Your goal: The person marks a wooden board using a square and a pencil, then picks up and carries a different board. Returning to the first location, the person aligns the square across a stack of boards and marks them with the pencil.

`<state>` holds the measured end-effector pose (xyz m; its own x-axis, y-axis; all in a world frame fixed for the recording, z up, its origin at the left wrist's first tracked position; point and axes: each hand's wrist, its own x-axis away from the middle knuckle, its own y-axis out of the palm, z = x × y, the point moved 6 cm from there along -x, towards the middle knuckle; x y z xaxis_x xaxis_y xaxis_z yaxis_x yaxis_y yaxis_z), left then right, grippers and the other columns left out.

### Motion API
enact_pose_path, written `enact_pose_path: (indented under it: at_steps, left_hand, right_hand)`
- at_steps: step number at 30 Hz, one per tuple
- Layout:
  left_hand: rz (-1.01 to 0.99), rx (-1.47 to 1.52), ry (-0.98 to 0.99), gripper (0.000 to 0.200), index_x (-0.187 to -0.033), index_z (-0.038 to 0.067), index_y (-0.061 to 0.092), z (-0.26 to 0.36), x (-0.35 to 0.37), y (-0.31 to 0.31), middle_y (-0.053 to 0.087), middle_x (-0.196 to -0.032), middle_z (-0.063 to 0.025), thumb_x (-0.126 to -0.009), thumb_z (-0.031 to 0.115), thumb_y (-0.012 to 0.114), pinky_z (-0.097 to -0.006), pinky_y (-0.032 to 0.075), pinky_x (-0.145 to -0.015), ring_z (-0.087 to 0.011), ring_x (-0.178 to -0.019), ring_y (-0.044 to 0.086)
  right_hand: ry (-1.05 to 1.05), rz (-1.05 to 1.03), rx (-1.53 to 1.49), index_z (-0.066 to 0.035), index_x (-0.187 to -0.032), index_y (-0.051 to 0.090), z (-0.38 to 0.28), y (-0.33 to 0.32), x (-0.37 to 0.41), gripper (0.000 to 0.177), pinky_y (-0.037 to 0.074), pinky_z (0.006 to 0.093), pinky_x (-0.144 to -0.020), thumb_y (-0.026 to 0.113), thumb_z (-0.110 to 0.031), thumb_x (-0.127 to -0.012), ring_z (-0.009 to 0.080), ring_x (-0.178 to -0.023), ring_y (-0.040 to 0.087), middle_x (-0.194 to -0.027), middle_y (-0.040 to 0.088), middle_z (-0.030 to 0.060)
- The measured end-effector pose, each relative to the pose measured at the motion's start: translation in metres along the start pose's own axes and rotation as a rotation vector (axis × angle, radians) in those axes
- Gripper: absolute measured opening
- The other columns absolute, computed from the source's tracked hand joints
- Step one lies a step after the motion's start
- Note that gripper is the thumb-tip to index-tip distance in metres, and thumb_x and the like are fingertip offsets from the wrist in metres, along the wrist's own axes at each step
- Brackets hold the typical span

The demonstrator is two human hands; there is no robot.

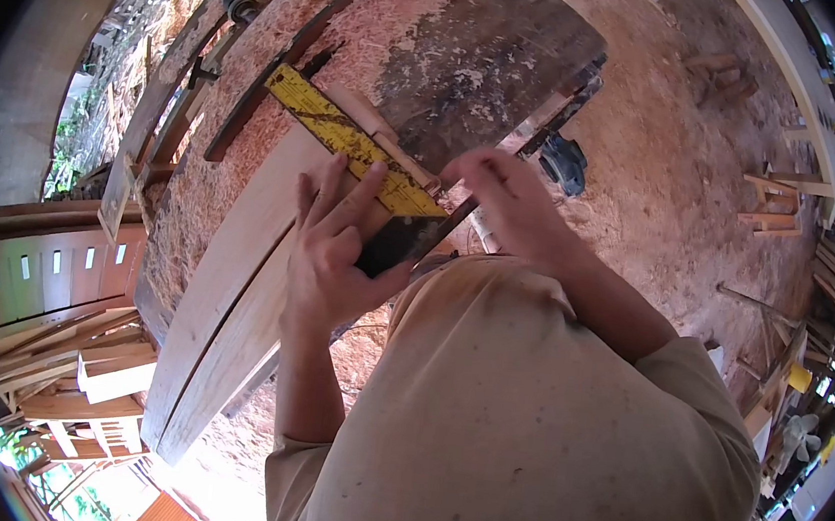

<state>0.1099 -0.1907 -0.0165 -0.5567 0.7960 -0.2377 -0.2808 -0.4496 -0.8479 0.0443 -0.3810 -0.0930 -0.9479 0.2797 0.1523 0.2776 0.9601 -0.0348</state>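
Observation:
A long pale wooden board [258, 245] with a dark lengthwise gap lies on the workbench. Across its upper end rests a yellow square [334, 132] with a black handle [394, 245]. My left hand [328, 252] presses on the square and its handle, fingers spread over the yellow blade. A narrow wooden strip [379, 134] lies along the far edge of the blade. My right hand [504, 199] is at the right end of the blade, with its fingers bent together near the strip's end; what they hold, if anything, is hidden.
Wood shavings and a dark curved strip [285, 72] lie on the bench [498, 47]. A dark power tool [562, 164] sits at the bench's right edge. Small wooden stools [773, 204] stand on the floor at right. Stacked timber [56, 356] is at lower left.

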Motion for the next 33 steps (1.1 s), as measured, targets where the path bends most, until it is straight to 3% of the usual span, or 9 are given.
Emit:
enact_pose_path:
  at_steps: [1, 2, 4, 8, 12, 15, 18, 23, 33]
  left_hand:
    - [0.004, -0.002, -0.005, 0.04, -0.08, -0.008, 0.073, -0.001, 0.0, -0.001, 0.061, -0.142, -0.0162, -0.053, 0.018, 0.088, -0.0672, 0.022, -0.117, -0.0478, -0.143, 0.041]
    - [-0.002, 0.006, -0.004, 0.039, -0.08, -0.007, 0.073, -0.001, 0.0, -0.001, 0.061, -0.142, -0.0161, -0.053, 0.018, 0.087, -0.0671, 0.022, -0.117, -0.0476, -0.143, 0.041]
    - [-0.008, 0.011, -0.004, 0.039, -0.081, -0.007, 0.073, 0.0, 0.0, -0.002, 0.06, -0.143, -0.016, -0.054, 0.018, 0.087, -0.067, 0.022, -0.117, -0.0474, -0.143, 0.041]
    - [-0.02, -0.03, 0.0, 0.048, -0.099, 0.0, 0.078, 0.001, 0.001, -0.002, 0.06, -0.144, -0.0096, -0.056, 0.019, 0.086, -0.0669, 0.024, -0.117, -0.0429, -0.143, 0.043]
    - [-0.027, -0.028, 0.002, 0.05, -0.102, 0.002, 0.078, 0.0, 0.001, -0.001, 0.06, -0.145, -0.009, -0.056, 0.019, 0.086, -0.0672, 0.023, -0.117, -0.0425, -0.144, 0.042]
    - [-0.025, -0.03, 0.013, 0.049, -0.102, 0.003, 0.077, 0.0, 0.002, -0.002, 0.06, -0.145, -0.0092, -0.057, 0.019, 0.086, -0.0676, 0.024, -0.117, -0.043, -0.143, 0.042]
    - [-0.017, -0.021, 0.012, 0.048, -0.101, 0.003, 0.077, 0.001, 0.002, -0.001, 0.06, -0.144, -0.01, -0.057, 0.019, 0.086, -0.0681, 0.024, -0.117, -0.0438, -0.143, 0.042]
    - [-0.016, -0.025, 0.007, 0.047, -0.1, 0.002, 0.077, 0.002, 0.001, -0.002, 0.06, -0.144, -0.0108, -0.056, 0.019, 0.085, -0.0684, 0.025, -0.116, -0.0444, -0.143, 0.042]
    - [-0.022, -0.049, 0.019, 0.042, -0.092, -0.001, 0.076, 0.0, 0.002, -0.001, 0.061, -0.143, -0.0105, -0.056, 0.019, 0.086, -0.0674, 0.025, -0.116, -0.0441, -0.142, 0.043]
  right_hand:
    - [-0.317, 0.203, 0.228, -0.001, -0.101, 0.066, -0.012, -0.016, 0.0, 0.033, 0.045, 0.0264, -0.061, 0.057, -0.032, -0.105, 0.0075, -0.066, 0.055, -0.075, 0.058, -0.0015]
    - [-0.319, 0.197, 0.228, -0.001, -0.101, 0.066, -0.017, -0.023, -0.002, 0.033, 0.045, 0.0264, -0.061, 0.057, -0.032, -0.105, 0.0075, -0.066, 0.055, -0.075, 0.058, -0.0015]
    - [-0.003, 0.118, 0.078, 0.0, -0.097, 0.067, -0.024, -0.033, -0.006, 0.037, 0.046, 0.0262, -0.068, 0.056, -0.035, -0.106, 0.0073, -0.075, 0.054, -0.079, 0.06, 0.0005]
    - [-0.335, -0.043, -0.084, 0.001, -0.098, 0.068, -0.072, -0.009, -0.011, 0.032, 0.048, 0.0271, -0.07, 0.058, -0.029, -0.105, 0.0051, -0.077, 0.053, -0.081, 0.064, 0.0005]
    - [-0.386, -0.094, -0.07, 0.0, -0.105, 0.069, -0.079, 0.008, -0.02, 0.026, 0.043, 0.0218, -0.068, 0.059, -0.023, -0.105, 0.0042, -0.078, 0.051, -0.082, 0.061, -0.0021]
    - [-0.243, -0.131, 0.098, 0.002, -0.109, 0.069, -0.083, 0.015, -0.024, 0.023, 0.048, 0.0244, -0.074, 0.058, -0.018, -0.104, 0.0059, -0.085, 0.056, -0.093, 0.068, 0.0034]
    - [-0.43, -0.133, 0.236, 0.002, -0.113, 0.068, -0.08, 0.02, -0.028, 0.021, 0.051, 0.029, -0.075, 0.057, -0.014, -0.103, 0.0093, -0.088, 0.062, -0.1, 0.071, 0.0085]
    - [-0.622, -0.113, 0.469, -0.002, -0.116, 0.067, -0.079, 0.025, -0.03, 0.021, 0.052, 0.0386, -0.084, 0.06, -0.013, -0.099, 0.0288, -0.097, 0.068, -0.109, 0.072, 0.0129]
    - [-0.644, -0.163, 0.533, -0.002, -0.106, 0.068, -0.093, 0.025, -0.017, 0.018, 0.047, 0.0445, -0.092, 0.061, -0.015, -0.096, 0.0345, -0.095, 0.065, -0.099, 0.071, 0.0137]
